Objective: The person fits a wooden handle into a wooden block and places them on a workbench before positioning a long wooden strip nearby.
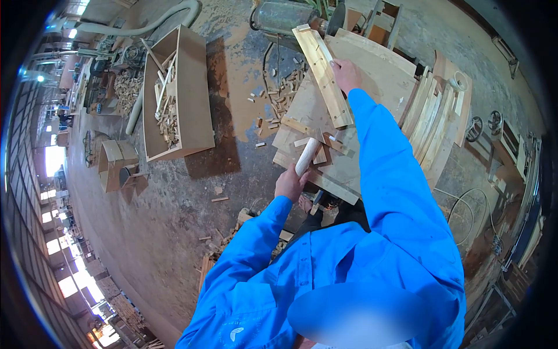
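Wooden plank (324, 78) sits over the tabletop (378, 67), right hand (347, 75) at its edge, can't really tell if those fingers are gripping. Left hand (290, 184) has its fingers wrapped round a pale wooden stick (307, 157).

Left grip (288, 184) curled tight, left arm (247, 241) bent; right arm (392, 154) stretched farther forward, right grip (347, 75) palm-down.
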Demonstrator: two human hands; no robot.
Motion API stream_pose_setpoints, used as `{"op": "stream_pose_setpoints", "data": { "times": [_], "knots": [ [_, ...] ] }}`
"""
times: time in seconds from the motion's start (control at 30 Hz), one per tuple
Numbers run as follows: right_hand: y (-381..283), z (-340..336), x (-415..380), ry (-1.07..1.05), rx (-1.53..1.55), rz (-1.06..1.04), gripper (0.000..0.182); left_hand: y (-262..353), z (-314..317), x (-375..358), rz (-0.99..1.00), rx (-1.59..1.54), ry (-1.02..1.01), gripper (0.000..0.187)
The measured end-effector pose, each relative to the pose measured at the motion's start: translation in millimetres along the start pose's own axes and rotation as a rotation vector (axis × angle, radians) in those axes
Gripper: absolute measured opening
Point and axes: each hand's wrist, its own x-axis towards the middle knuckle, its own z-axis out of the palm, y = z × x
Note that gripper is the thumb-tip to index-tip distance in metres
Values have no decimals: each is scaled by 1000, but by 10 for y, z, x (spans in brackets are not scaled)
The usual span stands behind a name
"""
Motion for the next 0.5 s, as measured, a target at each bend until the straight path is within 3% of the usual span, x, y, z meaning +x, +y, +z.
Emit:
{"op": "stream_pose_setpoints", "data": {
  "times": [0.5],
  "knots": [
    [114,-143,434,36,41,1,28,258,60,336,31,41,35,53]
  ]
}}
